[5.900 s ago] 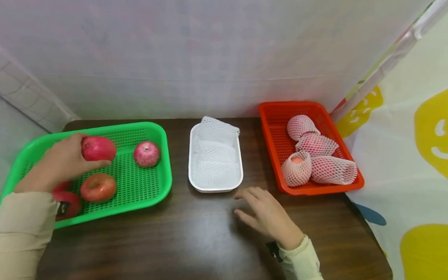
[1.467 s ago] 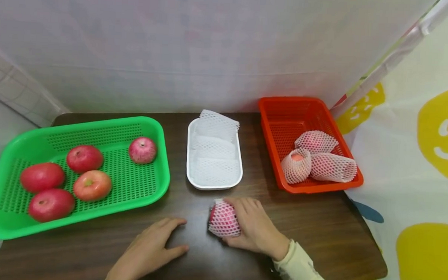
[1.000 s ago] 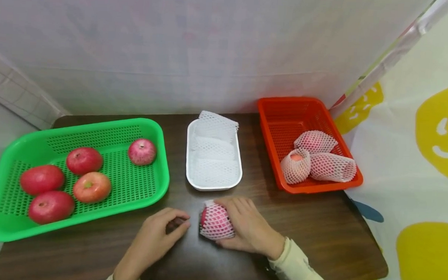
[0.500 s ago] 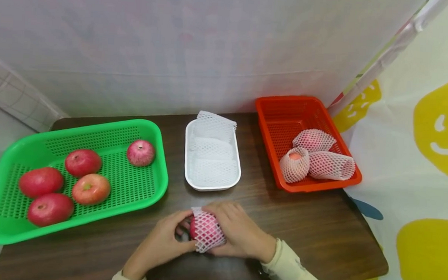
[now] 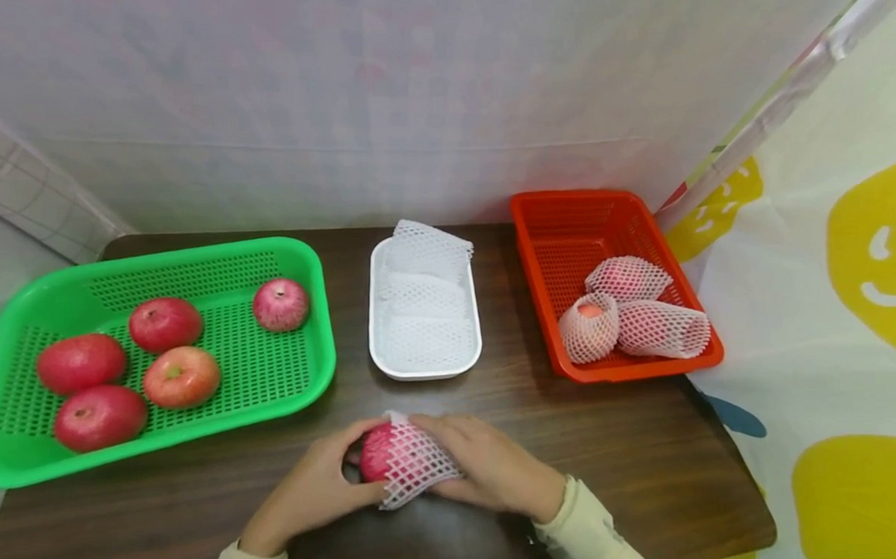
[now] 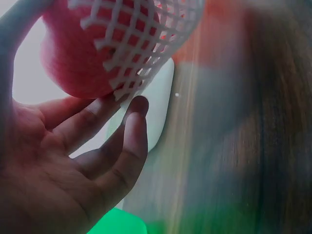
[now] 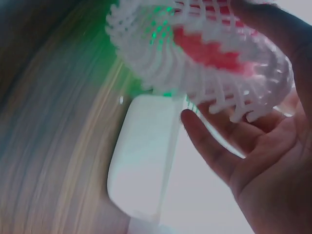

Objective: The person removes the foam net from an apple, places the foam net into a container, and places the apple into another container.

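Near the table's front edge, both hands hold a round pink-red fruit (image 5: 375, 453) partly inside a white foam net sleeve (image 5: 417, 466). My left hand (image 5: 324, 480) grips the fruit's bare left end between thumb and fingers. My right hand (image 5: 491, 465) holds the netted right side. In the left wrist view, smooth red skin of the fruit (image 6: 73, 58) shows beyond the sleeve's jagged edge. The right wrist view looks into the open end of the net sleeve (image 7: 195, 83), with red skin inside. The right fingertips are partly hidden.
A green basket (image 5: 323, 341) with several bare red fruits stands left. Behind the hands, a white tray (image 5: 423, 373) bears foam net sleeves (image 5: 426, 299). At right, a red basket (image 5: 545, 296) holds three netted fruits (image 5: 590, 327). The wall sheet borders the table's back.
A netted fruit left the red basket for the table front. The right hand moved it left; the left hand, earlier in the green basket, then took its bare end. More red skin now shows.
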### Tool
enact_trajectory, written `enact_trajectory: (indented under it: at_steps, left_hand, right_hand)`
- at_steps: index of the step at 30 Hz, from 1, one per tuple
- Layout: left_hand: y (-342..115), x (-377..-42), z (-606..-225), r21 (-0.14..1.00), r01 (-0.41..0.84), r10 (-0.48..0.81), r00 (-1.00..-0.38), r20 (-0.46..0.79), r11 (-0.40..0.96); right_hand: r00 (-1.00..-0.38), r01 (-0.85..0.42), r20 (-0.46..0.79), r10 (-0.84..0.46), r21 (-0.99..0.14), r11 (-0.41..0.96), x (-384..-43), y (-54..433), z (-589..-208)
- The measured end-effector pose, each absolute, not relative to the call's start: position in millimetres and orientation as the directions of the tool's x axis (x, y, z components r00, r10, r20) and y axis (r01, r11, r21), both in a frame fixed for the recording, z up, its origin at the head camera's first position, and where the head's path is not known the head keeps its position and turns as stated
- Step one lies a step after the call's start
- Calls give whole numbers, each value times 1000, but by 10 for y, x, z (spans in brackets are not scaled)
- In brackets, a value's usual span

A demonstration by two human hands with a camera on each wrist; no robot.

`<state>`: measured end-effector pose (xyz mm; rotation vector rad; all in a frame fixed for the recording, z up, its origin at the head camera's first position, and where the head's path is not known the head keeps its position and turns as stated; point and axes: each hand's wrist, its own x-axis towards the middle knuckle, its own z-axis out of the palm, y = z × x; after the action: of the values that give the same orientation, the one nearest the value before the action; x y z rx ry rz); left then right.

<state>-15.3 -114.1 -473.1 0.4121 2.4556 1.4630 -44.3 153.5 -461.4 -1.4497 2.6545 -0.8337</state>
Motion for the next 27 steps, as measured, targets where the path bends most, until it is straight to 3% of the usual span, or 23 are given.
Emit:
enact_trajectory:
  at_steps: [5, 12, 21, 27]
  left_hand:
    - [-1221, -121, -4725, 900, 42, 297, -950, -98, 434]
    - [-1390, -90, -4672, 910, -1, 217, -971, -100, 415]
    - [-1414, -41, -4706, 874, 13, 244, -962, -121, 485]
    - [-1394, -24, -4737, 885, 38, 284, -953, -108, 464]
  right_hand:
    - [-556, -811, 317, -768, -410, 418, -542, 1658, -4576]
    - [-537, -842, 427, -728, -226, 489, -934, 1856, -4173]
    - [-539, -772, 617, -574, -88, 630, -1914, 1693, -3349]
    - [-609, -688, 578, -543, -44, 724, -2493, 1466, -3389]
